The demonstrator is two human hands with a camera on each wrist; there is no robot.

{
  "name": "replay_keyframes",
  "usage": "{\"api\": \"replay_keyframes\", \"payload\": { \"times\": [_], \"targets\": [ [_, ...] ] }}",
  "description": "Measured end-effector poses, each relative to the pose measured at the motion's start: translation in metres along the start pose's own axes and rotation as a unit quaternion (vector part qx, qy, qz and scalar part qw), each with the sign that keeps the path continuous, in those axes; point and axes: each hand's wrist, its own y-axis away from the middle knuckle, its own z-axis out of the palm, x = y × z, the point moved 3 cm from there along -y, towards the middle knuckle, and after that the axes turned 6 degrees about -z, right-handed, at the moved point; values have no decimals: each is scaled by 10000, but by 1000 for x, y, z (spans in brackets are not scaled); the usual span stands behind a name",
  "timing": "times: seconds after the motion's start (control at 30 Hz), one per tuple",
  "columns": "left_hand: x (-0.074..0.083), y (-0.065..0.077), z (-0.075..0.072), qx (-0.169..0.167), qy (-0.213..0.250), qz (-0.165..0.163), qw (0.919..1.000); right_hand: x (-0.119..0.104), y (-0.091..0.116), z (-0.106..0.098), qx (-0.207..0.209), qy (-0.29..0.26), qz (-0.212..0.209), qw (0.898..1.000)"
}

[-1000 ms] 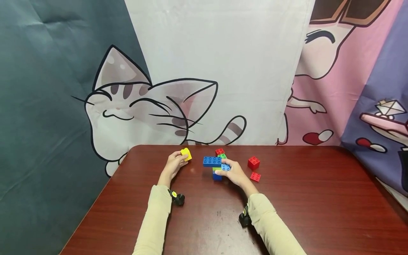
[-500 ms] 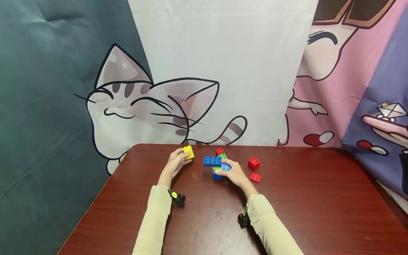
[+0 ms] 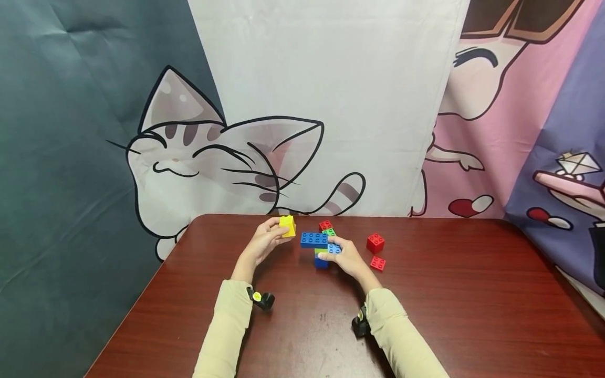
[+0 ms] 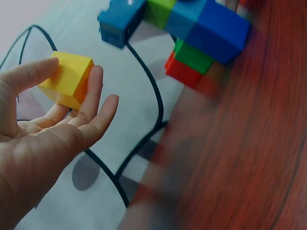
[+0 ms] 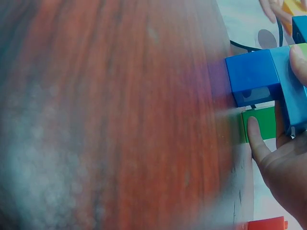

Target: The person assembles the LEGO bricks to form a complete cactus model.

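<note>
My left hand [image 3: 262, 244] pinches a yellow toy building block [image 3: 287, 226] between thumb and fingers, held up off the table. Just right of it, my right hand [image 3: 347, 255] grips a stack of joined building blocks. In that stack, a long blue brick [image 3: 314, 240] lies on top, a lime-green one [image 3: 321, 251] sits under it, a dark blue one [image 3: 321, 261] is at the bottom, and a light blue one [image 3: 334, 248] is between thumb and fingers. The yellow block and the stack are apart. In the left wrist view the yellow block [image 4: 72, 76] shows smooth sides.
Behind the stack are a green brick [image 3: 329, 232] and a red brick [image 3: 325, 225]; whether they join it is unclear. Right of my right hand lie a red block [image 3: 375, 243] and a flatter red brick [image 3: 377, 263]. A printed cloth [image 3: 378, 105] hangs behind the brown table [image 3: 449, 315].
My left hand has carried the yellow block rightward, closer to the stack, and the block has turned more upright. My right hand and the stack stay almost where they were.
</note>
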Motion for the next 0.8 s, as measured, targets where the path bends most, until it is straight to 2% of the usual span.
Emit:
{"api": "replay_keyframes", "payload": {
  "times": [0.27,0.4,0.8],
  "targets": [
    [9,9,16,-323,-73,68,9994,1,-1,0,-42,-22,147,9999],
    [11,11,19,-361,-14,76,9993,2,0,0,-80,-36,166,9998],
    [6,9,25,-341,-358,101,9987,1,0,0,-129,-136,125,9997]
  ]
}}
